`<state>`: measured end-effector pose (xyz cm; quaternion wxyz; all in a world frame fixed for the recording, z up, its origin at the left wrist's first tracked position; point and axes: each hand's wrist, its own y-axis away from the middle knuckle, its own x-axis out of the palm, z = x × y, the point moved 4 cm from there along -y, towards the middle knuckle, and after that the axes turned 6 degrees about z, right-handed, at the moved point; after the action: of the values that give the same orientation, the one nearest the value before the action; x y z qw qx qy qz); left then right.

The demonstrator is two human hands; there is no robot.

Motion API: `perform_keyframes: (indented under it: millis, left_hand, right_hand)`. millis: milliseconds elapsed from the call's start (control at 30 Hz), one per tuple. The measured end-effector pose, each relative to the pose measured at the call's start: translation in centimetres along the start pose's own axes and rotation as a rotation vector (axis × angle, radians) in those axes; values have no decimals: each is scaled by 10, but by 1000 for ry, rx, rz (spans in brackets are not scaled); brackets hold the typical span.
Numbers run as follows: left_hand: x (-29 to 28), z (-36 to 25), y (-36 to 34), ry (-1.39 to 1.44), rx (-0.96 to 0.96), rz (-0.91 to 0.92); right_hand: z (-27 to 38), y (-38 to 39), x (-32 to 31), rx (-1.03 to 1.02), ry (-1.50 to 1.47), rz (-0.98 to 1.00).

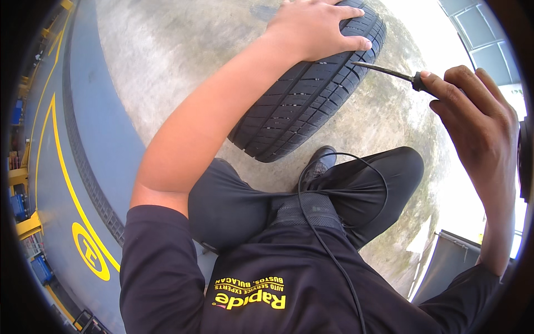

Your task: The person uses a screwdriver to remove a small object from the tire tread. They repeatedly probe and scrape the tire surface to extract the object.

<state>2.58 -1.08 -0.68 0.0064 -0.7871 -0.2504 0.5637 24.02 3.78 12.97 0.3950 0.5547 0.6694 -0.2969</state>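
A black tire (306, 94) sits on a bare concrete floor (172, 61) in front of a crouching person, its tread toward the camera and its long axis running from lower left to upper right, the near end just beyond the knees. A slim pointed tool (387, 70) lies across that line, its shaft aimed left and slightly up, its tip at the tread near the upper right shoulder; whether it presses in, one cannot tell. The right hand (481, 117) holds the tool's dark handle in a narrow grip, the fingers hiding most of it. The left hand (317, 30) spreads wide over the tire's upper end, thumb and forefinger apart on the tread, some fingertips out of view; hand and forearm block part of the far side. A thin black cable (386, 186) loops over the lap and thigh, above a dark shoe (322, 160). To the left runs a blue-gray painted floor (111, 106) with yellow lines (65, 167), a yellow ring (76, 247) and a dark ribbed strip (83, 147). Gray panels (481, 33) stand at upper right, beside bright glare.
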Motion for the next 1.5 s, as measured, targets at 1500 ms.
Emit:
perform_keyframes:
  millis: [1500]
  left_hand:
    - [-5, 1, -2, 6, -57, 57]
  right_hand:
    - [12, -28, 36, -23, -207, -52]
